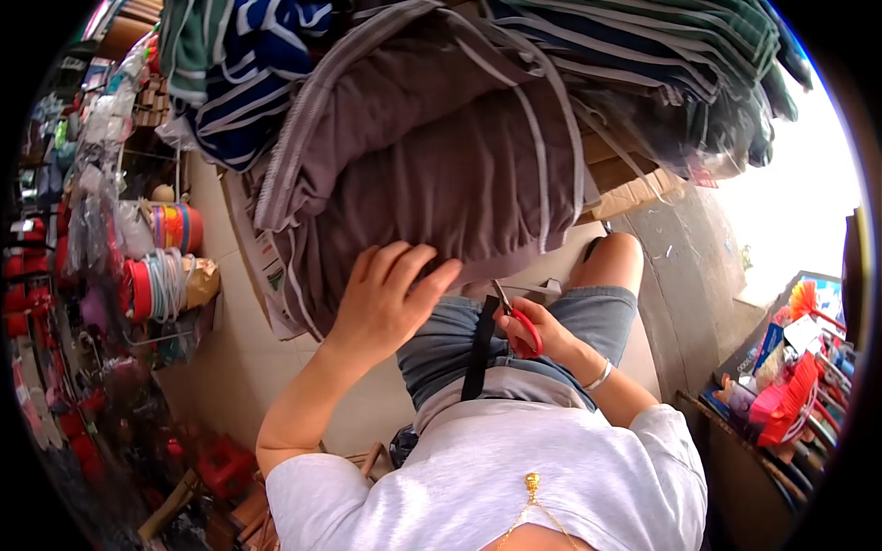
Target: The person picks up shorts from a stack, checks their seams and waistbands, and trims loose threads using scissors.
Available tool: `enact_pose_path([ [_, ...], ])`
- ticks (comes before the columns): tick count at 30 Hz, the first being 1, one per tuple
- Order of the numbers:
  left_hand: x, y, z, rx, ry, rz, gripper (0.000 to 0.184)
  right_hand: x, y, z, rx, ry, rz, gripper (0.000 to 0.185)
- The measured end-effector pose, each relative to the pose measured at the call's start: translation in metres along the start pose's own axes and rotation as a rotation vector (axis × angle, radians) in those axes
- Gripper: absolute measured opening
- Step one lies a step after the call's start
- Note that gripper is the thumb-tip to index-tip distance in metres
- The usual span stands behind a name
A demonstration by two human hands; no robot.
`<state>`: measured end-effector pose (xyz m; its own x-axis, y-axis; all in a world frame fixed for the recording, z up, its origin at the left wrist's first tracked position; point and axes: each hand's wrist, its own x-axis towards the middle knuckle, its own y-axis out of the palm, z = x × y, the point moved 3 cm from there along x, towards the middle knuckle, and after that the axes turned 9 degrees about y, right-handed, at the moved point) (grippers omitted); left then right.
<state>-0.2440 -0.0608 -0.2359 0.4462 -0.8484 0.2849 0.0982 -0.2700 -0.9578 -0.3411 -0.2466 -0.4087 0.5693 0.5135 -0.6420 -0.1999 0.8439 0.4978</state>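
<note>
My left hand (390,289), fingers spread, rests at the lower edge of a grey-brown garment (441,174) with white stripes along its sides. The garment lies folded over a pile in front of me. In my right hand (537,326) is a pair of scissors with red handles (525,335), their blades pointing up toward the gathered hem. A black strap (480,349) hangs down over my lap, just left of the scissors.
Striped blue garments (248,92) and green ones (698,41) are stacked beyond, over cardboard (625,197). Ribbon rolls (175,230) and hanging goods fill the left side. At the right stands a box of colourful items (790,376).
</note>
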Motion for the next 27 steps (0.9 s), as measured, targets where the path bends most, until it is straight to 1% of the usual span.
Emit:
enact_pose_path([
  [1, -0.001, 0.0, 0.002, -0.011, 0.011, -0.007, 0.05, 0.0, 0.001, -0.002, 0.004, -0.002, -0.016, 0.032],
  [3, 0.001, -0.008, 0.009, -0.193, -0.071, -0.007, 0.042, -0.005, -0.003, 0.0, 0.064, -0.325, -0.235, 0.029],
  [4, 0.005, -0.013, 0.015, -0.333, -0.104, -0.022, 0.035, -0.009, -0.007, -0.001, 0.106, -0.395, -0.284, 0.028],
  [5, 0.005, -0.013, 0.023, -0.332, -0.106, -0.025, 0.035, -0.012, -0.01, -0.004, 0.121, -0.456, -0.376, 0.029],
  [7, 0.002, -0.011, 0.042, -0.64, -0.359, -0.017, 0.025, -0.026, -0.014, 0.002, 0.084, -0.556, -0.393, 0.031],
  [8, 0.007, -0.013, 0.048, -0.684, -0.454, -0.056, 0.017, -0.032, -0.014, 0.005, 0.14, -0.561, -0.387, 0.036],
  [9, 0.009, -0.011, 0.058, -0.77, -0.534, -0.044, 0.018, -0.037, -0.014, 0.009, 0.107, -0.582, -0.39, 0.042],
  [11, 0.013, -0.004, 0.077, -0.921, -0.624, 0.023, 0.022, -0.046, -0.013, 0.021, 0.008, -0.631, -0.397, 0.049],
  [12, 0.014, -0.001, 0.086, -0.912, -0.631, 0.016, 0.022, -0.05, -0.013, 0.026, -0.045, -0.666, -0.407, 0.056],
  [13, 0.016, 0.004, 0.093, -1.001, -0.618, 0.013, 0.024, -0.054, -0.012, 0.033, -0.123, -0.704, -0.425, 0.06],
  [14, 0.019, 0.007, 0.099, -1.091, -0.603, 0.009, 0.027, -0.057, -0.013, 0.041, -0.238, -0.784, -0.464, 0.063],
  [15, 0.023, 0.005, 0.103, -1.083, -0.609, 0.002, 0.027, -0.059, -0.012, 0.049, -0.352, -0.863, -0.502, 0.065],
  [16, 0.027, 0.003, 0.105, -1.083, -0.587, 0.073, 0.027, -0.061, -0.008, 0.059, -0.355, -0.867, -0.49, 0.065],
  [17, 0.03, 0.002, 0.106, -1.081, -0.567, 0.144, 0.027, -0.067, 0.0, 0.073, -0.467, -0.936, -0.508, 0.065],
  [18, 0.033, 0.003, 0.107, -1.114, -0.547, 0.144, 0.027, -0.072, 0.008, 0.086, -0.577, -1.004, -0.524, 0.066],
  [19, 0.034, 0.003, 0.108, -1.105, -0.559, 0.138, 0.027, -0.076, 0.016, 0.098, -0.577, -1.008, -0.509, 0.066],
  [21, 0.036, 0.003, 0.106, -1.119, -0.552, 0.189, 0.027, -0.081, 0.035, 0.119, -0.768, -1.11, -0.498, 0.066],
  [22, 0.034, 0.004, 0.104, -1.123, -0.539, 0.143, 0.022, -0.078, 0.041, 0.123, -0.769, -1.148, -0.425, 0.063],
  [23, 0.032, 0.005, 0.101, -1.119, -0.547, 0.14, 0.022, -0.075, 0.046, 0.129, -0.768, -1.15, -0.415, 0.063],
  [25, 0.027, -0.006, 0.089, -0.843, -0.396, 0.0, 0.016, -0.07, 0.055, 0.138, -0.76, -1.175, -0.4, 0.06],
  [26, 0.023, -0.013, 0.085, -0.803, -0.403, 0.096, 0.014, -0.069, 0.051, 0.139, -0.787, -1.092, -0.419, 0.056],
  [27, 0.016, -0.015, 0.08, -0.804, -0.411, 0.095, 0.014, -0.067, 0.049, 0.138, -0.788, -1.089, -0.412, 0.056],
])
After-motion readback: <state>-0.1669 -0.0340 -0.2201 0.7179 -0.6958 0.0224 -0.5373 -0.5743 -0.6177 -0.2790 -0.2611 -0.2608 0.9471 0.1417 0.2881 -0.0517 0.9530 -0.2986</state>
